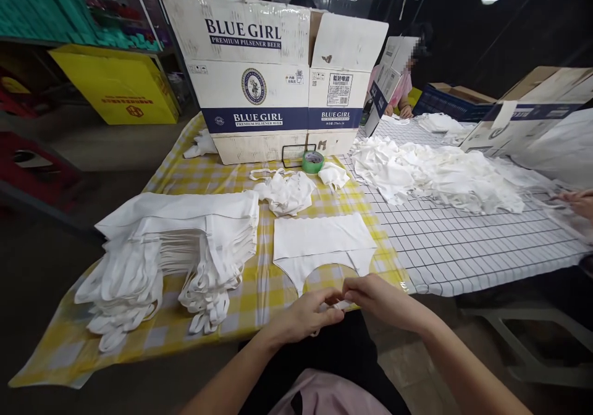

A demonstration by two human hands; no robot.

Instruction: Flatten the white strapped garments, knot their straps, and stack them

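Observation:
A white strappy top lies flat on the yellow checked cloth, its narrowing strap ends pointing toward me. At the table's front edge my left hand and my right hand meet, fingers curled and tips close together. Between them shows a small bit of white strap, mostly hidden by the fingers; both hands are closed on it. To the left stands a thick stack of similar white tops, with their looped straps hanging toward the front edge.
Behind lie a crumpled white garment, a roll of green tape and a big beer carton. A heap of white garments covers part of the right-hand table. Another person's hand is at the right edge; a person sits behind.

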